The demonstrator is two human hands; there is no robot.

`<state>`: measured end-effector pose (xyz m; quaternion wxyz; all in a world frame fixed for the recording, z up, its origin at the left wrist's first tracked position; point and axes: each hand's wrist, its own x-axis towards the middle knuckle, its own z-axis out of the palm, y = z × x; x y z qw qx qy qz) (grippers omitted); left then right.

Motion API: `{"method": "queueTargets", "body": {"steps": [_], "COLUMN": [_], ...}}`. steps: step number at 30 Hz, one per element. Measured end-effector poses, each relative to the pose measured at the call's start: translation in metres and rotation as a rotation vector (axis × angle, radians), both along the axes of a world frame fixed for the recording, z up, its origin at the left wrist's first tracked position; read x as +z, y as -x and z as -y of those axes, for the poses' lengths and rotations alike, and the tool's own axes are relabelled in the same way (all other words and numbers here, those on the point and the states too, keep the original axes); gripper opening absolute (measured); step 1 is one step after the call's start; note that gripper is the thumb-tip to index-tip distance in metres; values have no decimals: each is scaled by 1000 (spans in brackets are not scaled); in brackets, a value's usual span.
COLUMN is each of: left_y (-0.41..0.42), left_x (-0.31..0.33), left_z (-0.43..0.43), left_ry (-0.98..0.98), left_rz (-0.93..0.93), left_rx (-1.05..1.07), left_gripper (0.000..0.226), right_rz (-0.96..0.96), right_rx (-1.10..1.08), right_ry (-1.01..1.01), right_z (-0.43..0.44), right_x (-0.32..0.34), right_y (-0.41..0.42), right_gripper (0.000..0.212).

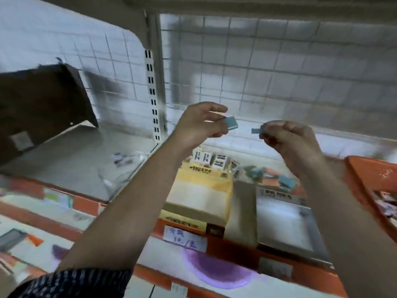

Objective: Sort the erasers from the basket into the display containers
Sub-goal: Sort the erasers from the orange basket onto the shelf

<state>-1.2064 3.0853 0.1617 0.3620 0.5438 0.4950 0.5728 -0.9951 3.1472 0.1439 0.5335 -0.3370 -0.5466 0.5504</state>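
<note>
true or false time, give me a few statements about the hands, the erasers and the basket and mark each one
1. The left hand pinches a teal eraser. True.
2. The right hand is empty. False: it holds a second teal eraser.
3. The orange basket sits at the right edge of the view. True.
4. The two held erasers touch each other. False: a clear gap separates them.
5. The yellow box stands left of the grey box. True.

Matt teal erasers [230,124], glossy orange plastic basket [365,179], yellow cardboard box [199,190], metal wire-grid backing [257,72].
</note>
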Motion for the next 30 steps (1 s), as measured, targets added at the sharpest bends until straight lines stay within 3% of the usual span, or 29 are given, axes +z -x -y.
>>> {"method": "queueTargets", "body": {"steps": [7,12,16,24,28,30], "left_y": [38,30,21,10,-11,-27], "left_x": [-24,-38,-42,-47,-46,-47], "left_z": [-5,-13,-21,-34,-54,-69], "left_ry": [78,90,122,108,131,179], "left_rz": [29,10,-27,9,14,-75], "left_rx": [-7,-80,-102,-129,-199,-249], "left_gripper": [23,10,13,8,9,11], "right_rz": [177,571,924,1105,1011,934], "right_rx": [-51,-150,-228,-195,-308,-349], "right_ry": [37,-23,-76,-45,-140,-144], "right_z": [4,-5,-17,-35,-35,-32], "right_x": [-28,-33,-46,-64,-45,-35], "right_y": [32,12,-1,-15,-36,-50], "right_gripper": [18,12,13,20,11,14]}}
